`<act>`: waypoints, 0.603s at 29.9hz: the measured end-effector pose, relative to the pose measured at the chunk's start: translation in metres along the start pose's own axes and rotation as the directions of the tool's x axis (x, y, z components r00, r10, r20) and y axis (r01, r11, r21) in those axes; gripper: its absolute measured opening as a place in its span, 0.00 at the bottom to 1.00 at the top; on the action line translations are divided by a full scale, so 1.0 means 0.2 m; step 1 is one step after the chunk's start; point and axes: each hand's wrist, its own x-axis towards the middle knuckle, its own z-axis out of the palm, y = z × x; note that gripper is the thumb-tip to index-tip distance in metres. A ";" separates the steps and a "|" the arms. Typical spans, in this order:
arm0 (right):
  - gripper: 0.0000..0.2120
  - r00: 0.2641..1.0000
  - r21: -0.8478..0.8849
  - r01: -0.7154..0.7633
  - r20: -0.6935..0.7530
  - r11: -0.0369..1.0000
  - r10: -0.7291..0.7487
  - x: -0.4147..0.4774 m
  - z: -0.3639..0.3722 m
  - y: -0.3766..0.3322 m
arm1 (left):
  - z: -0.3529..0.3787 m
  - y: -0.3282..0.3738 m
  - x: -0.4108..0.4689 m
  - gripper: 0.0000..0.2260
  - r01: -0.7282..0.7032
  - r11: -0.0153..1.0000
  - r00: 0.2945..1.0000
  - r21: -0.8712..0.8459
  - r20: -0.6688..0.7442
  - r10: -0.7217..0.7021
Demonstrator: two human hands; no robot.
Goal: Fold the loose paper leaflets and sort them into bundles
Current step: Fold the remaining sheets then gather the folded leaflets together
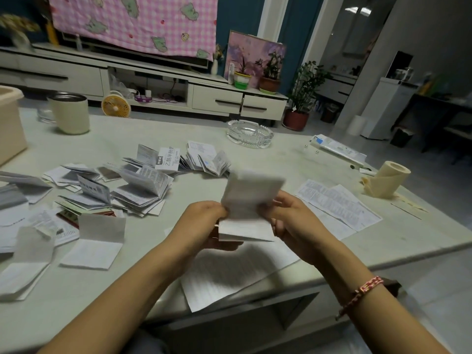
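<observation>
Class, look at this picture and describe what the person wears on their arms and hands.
Both forearms are bare, with no sleeves in view. The right wrist carries a braided red-and-white cord bracelet. The left wrist is bare. No gloves, and no rings that I can make out.

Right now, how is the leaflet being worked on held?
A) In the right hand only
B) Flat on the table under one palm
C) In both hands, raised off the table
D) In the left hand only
C: the left hand and the right hand each pinch a side of the partly folded leaflet, holding it up above the table.
</observation>
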 end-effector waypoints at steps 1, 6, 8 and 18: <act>0.16 1.000 -0.006 0.009 -0.014 1.000 -0.009 0.00 0.00 0.01 | 0.00 0.01 0.00 0.11 0.048 0.997 0.999 -0.062 0.011 -0.047; 0.20 0.982 -0.185 0.136 -0.104 0.973 -0.157 0.03 0.03 0.06 | 0.02 0.00 0.01 0.23 0.225 0.934 0.974 -0.279 0.079 -0.211; 0.21 0.962 -0.307 0.196 -0.127 0.931 -0.244 0.03 0.06 0.09 | 0.06 -0.03 0.00 0.20 0.148 0.982 0.989 -0.120 -0.006 -0.149; 0.11 0.982 -0.311 0.061 -0.149 0.948 -0.112 0.00 0.23 0.15 | 0.11 -0.11 0.06 0.07 -0.245 0.901 0.803 0.358 -0.446 0.396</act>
